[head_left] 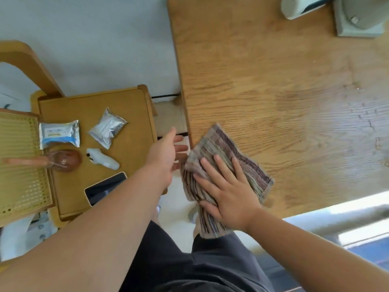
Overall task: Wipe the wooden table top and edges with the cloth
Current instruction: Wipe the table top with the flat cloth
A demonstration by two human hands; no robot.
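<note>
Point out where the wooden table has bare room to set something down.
Bare: the middle of the wooden table, between the cloth under the right hand at the near corner and the white appliance and grey base at the far end. Crowded: the side table, with packets and a phone.

Striped cloth (229, 146) draped over wooden table (263, 81) corner edge; tabletop perhaps damp-streaked.

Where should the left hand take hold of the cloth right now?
Grip the cloth by its overhanging strip, coming from the left off the table edge. It drapes free there; the rest lies flat under the right hand.
</note>
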